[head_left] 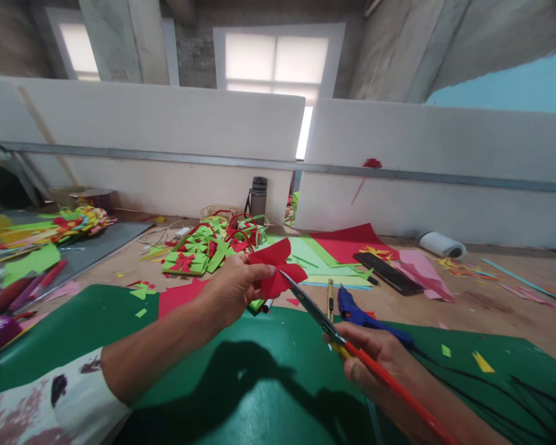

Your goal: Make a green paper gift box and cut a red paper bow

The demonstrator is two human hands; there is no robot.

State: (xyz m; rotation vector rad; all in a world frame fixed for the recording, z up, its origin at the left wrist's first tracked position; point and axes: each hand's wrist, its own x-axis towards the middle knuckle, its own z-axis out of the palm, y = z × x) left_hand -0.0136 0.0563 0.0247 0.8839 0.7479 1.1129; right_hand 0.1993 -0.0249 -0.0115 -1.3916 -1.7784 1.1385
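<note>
My left hand [231, 287] pinches a red paper piece [278, 254] with rounded lobes, held above the green mat [259, 383]. In my right hand [375, 355] are scissors [322, 318] with red and yellow handles; the fingers are closed round them. The tips of the blades touch or overlap the lower part of the red paper, near its middle. Under the left wrist lies a red sheet [178, 298], partly hidden by the arm. Just beyond the scissors are a blue glue gun [356, 312] and a yellow cutter knife [330, 300].
Green and red paper crafts [189, 253] are heaped behind my left hand, before a dark bottle [258, 201]. Behind the glue gun lie a black phone [389, 273] and coloured sheets [347, 241]. Black cables cross the mat's right side. More paper flowers [78, 222] lie far left.
</note>
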